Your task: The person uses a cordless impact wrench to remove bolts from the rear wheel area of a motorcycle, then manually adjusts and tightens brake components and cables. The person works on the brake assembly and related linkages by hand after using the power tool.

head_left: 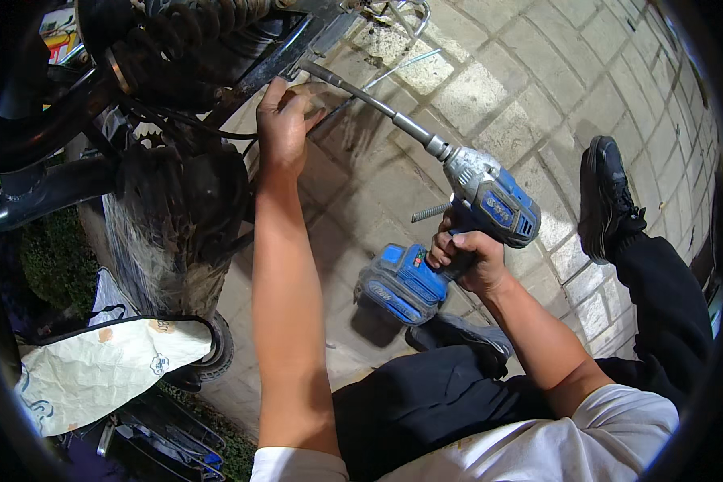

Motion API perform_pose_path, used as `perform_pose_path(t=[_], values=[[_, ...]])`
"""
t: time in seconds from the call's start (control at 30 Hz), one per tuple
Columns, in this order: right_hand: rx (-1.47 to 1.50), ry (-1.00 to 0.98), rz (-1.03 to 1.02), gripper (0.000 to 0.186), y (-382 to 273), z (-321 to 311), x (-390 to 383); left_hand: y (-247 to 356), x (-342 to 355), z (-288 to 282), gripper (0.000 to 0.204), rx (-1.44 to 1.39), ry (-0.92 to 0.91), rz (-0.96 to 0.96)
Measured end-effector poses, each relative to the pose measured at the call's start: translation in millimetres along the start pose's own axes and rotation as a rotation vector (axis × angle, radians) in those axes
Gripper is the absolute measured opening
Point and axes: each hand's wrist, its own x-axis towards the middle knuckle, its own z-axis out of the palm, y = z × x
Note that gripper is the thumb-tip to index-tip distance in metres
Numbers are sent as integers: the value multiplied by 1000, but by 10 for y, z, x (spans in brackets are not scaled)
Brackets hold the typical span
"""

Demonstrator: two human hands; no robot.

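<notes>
A white shirt [538, 442] and dark trousers [433, 394] filled the lower part of the frame. Just right of centre, the right hand [475, 259] was wrapped around the grip of a blue, grey and black cordless impact wrench [498, 207]. The wrench had a scuffed, silver-coloured metal nose, and its blue-and-dark housing carried vents at the rear and pale lettering on the side. Below the grip, a blocky blue-and-dark battery [400, 285] showed a bright blue patch and small coloured dots. A ribbed metal rod [432, 212] stuck out leftward beside the grip. From the nose, a long steel extension [369, 100] ran toward the upper left, silver near the tool and darker and worn toward its tip.

Near that tip, upper left of centre, the left hand [285, 132] was raised with fingers half bent and thumb apart; whether it pinched anything, one could not tell. A dark, grimy machine with a coil spring [205, 28] filled the upper left, and a cream printed sheet [124, 365] lay lower left. Beyond, grey paving [530, 88] spread across the upper right.
</notes>
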Motion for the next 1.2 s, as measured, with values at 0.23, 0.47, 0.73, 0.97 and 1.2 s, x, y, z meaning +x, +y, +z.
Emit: perform_pose_path(t=[0.23, 0.47, 0.73, 0.97, 1.2], values=[[-101, -47, -168, 32, 27, -99, 3, 26, -20, 41, 20, -9, 37, -4], [-424, 2, -265, 45, 16, -282, 65, 20, -49, 32, 27, -116, 114, 20], [-389, -10, -308, 32, 142, -400, 148, -68, -72, 1, 27, -85, 90, 32], [-465, -48, -295, 36, 42, -566, 185, -9, -147, 126, 43, 178, 157, 121], [-713, 109, -174, 48, -261, -656, -138, 565, -1042, 695, 69, 1003, -342, 694]])
